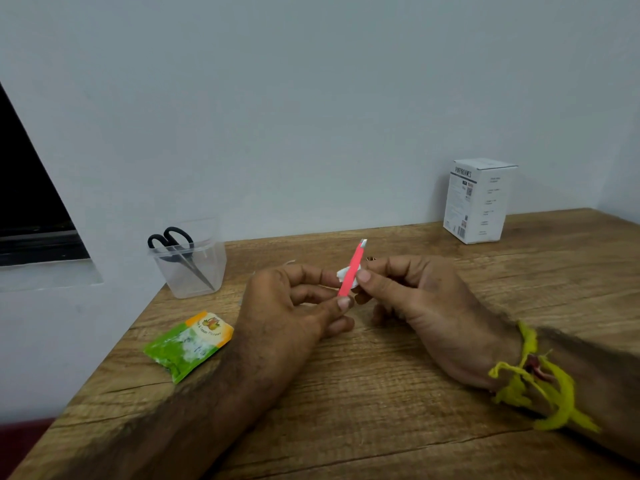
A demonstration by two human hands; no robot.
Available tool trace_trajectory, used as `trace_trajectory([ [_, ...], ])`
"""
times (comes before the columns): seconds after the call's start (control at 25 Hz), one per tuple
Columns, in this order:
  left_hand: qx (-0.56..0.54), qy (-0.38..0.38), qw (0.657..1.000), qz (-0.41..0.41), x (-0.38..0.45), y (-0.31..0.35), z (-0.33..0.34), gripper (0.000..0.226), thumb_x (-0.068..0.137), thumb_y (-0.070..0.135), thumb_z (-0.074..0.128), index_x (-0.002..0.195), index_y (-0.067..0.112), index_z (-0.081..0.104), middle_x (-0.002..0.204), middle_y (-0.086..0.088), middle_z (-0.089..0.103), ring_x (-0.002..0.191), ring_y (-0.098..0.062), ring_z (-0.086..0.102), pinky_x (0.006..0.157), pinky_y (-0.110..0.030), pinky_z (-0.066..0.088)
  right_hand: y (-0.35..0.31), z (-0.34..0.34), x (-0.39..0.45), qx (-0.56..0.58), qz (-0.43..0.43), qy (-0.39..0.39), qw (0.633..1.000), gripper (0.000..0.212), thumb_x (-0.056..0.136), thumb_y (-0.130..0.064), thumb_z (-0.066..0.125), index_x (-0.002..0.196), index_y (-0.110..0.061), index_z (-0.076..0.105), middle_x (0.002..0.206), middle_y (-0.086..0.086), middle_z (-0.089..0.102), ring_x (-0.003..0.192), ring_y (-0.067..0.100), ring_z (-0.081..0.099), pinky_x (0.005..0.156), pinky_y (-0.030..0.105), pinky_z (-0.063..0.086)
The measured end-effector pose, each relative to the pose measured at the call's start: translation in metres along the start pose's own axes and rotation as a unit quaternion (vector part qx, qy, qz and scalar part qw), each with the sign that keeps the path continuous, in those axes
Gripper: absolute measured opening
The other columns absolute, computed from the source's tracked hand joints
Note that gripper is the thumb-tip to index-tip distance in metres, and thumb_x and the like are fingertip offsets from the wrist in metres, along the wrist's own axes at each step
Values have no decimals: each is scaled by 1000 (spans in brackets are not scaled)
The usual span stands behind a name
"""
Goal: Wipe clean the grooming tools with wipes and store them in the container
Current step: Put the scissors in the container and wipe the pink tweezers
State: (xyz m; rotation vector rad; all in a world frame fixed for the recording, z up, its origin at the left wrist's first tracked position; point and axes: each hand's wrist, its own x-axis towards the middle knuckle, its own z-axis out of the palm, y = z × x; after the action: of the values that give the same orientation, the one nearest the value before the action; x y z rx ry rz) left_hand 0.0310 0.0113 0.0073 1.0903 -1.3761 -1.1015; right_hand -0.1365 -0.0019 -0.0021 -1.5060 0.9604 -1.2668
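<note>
My left hand (294,299) pinches the lower end of pink tweezers (352,268), which point up and away with the metal tip at the top. My right hand (415,299) pinches a small white wipe (343,273) folded around the middle of the tweezers. At the table's left back corner stands a clear plastic container (188,271) with black-handled scissors (176,251) leaning inside it, blades down. A green and orange wipe sachet (188,344) lies torn on the table to the left of my left forearm.
The wooden table (381,410) meets a white wall at the back and left. A white cardboard box (479,200) stands at the back right. A small metal object (371,258) peeks out behind my right fingers. A yellow thread is tied round my right wrist.
</note>
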Motion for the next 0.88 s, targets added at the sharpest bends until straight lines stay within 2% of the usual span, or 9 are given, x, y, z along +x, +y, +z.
trace_trajectory([
  [0.12,1,0,1000,12,-2,3,2,24,78,-3,77,99,4,70,82,-10,78,75,-24,77,66,-30,63,-2,0,1,28,0,9,1000,16,90,-16,67,96,-10,80,78,1,74,64,2,56,57,18,45],
  [0.24,-15,5,1000,17,-1,2,4,27,78,-5,76,101,5,67,80,-12,78,73,-25,77,63,-28,63,-1,-1,4,69,18,17,997,17,88,-17,67,94,-8,80,83,5,75,71,5,60,61,25,46],
  [0.4,-30,20,999,38,-5,2,5,36,79,-10,75,107,8,62,76,-17,76,69,-28,77,58,-28,62,-4,3,-3,-23,-29,-11,999,15,92,-15,65,94,-13,80,81,-2,76,72,6,62,64,33,49],
  [0.56,-25,24,998,53,-4,1,4,47,79,-12,74,116,15,61,77,-21,75,71,-32,76,58,-28,61,-5,3,-1,-55,-39,-13,998,16,94,-15,64,94,-14,80,77,-7,75,70,0,62,61,26,50],
  [0.72,-4,-29,997,76,-4,3,4,49,83,-9,72,123,17,62,80,-18,74,74,-34,77,66,-33,63,-4,-1,-2,-10,-30,-15,999,15,93,-14,64,94,-9,79,81,2,76,71,4,63,61,21,48],
  [0.8,-4,-30,996,89,-3,4,4,40,85,-8,70,118,14,63,80,-17,75,73,-32,77,65,-31,63,-3,-2,0,15,-19,-2,1000,16,92,-14,64,96,-8,78,83,8,76,68,2,62,61,18,48],
  [0.88,-15,-28,996,87,-3,3,3,32,86,-8,69,111,10,63,80,-19,75,71,-31,77,61,-26,61,-1,-2,1,36,-2,-1,999,17,90,-16,66,98,-7,79,91,16,76,73,7,63,65,20,49],
])
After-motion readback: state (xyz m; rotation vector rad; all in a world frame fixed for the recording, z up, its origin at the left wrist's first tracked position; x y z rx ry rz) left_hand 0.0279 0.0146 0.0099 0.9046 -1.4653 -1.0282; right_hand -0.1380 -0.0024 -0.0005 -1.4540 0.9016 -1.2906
